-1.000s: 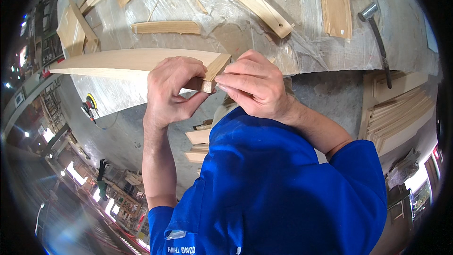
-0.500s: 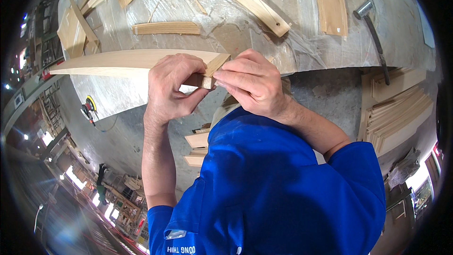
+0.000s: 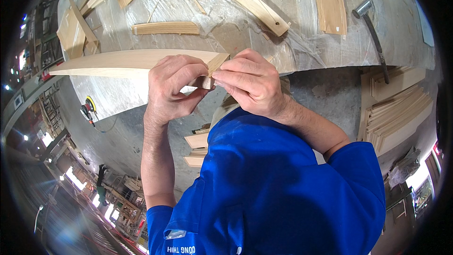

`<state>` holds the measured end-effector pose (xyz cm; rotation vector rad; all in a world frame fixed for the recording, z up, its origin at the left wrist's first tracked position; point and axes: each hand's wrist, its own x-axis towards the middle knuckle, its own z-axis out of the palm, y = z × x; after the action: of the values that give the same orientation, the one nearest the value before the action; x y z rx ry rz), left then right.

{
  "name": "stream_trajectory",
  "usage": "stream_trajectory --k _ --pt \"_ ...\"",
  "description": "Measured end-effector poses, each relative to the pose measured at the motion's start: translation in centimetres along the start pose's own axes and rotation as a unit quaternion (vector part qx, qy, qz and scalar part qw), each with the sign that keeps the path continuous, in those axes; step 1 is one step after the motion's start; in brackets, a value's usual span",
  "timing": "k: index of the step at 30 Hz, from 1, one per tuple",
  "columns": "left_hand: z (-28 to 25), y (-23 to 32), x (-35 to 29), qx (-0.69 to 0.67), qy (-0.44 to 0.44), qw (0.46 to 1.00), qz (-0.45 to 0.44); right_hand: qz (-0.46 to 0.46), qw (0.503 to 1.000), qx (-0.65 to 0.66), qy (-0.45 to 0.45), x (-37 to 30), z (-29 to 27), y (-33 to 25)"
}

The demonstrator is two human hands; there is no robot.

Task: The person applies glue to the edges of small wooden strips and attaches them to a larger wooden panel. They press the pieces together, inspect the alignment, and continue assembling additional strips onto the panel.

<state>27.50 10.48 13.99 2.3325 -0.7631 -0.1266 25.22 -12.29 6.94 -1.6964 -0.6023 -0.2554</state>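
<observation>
A long, pale, gently curved wooden board (image 3: 108,61) lies along the near edge of the table, its right end in front of me. My left hand (image 3: 172,85) curls round a small wooden block (image 3: 204,83), thumb below and fingers above, held against the board's end. From the right, my right hand (image 3: 252,80) is closed in a pinch, its fingertips at the board's end face (image 3: 218,62) beside the block. Whatever those fingertips hold, if anything, is hidden.
The table (image 3: 118,38) is covered in plastic film. On it lie a short wooden strip (image 3: 165,28), a curved piece with a hole (image 3: 245,0), a flat board (image 3: 329,4) and a hammer (image 3: 373,33) overhanging the edge. A sander (image 3: 88,107) hangs left; stacked boards (image 3: 398,115) stand right.
Almost nothing differs. My right hand has shifted very slightly left and the small block looks a little more tilted; my left hand keeps its grip.
</observation>
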Motion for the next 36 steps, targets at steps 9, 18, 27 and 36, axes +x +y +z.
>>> stream_trajectory --k 9,18,27,36 --pt "0.02 0.08 0.49 -0.022 0.01 1.0 0.013 0.003 1.0 0.003 0.005 0.04 0.11 0.07" --pt "-0.13 0.08 0.75 -0.026 0.006 1.0 0.013 0.005 1.0 0.005 0.011 0.08 0.17 -0.02" --pt "-0.08 0.09 0.57 -0.039 0.0 0.999 -0.013 0.005 1.0 0.006 0.011 0.04 0.23 0.02" --pt "0.01 0.2 0.64 -0.048 0.007 0.999 -0.017 0.008 1.0 0.011 0.011 -0.03 0.23 -0.03"
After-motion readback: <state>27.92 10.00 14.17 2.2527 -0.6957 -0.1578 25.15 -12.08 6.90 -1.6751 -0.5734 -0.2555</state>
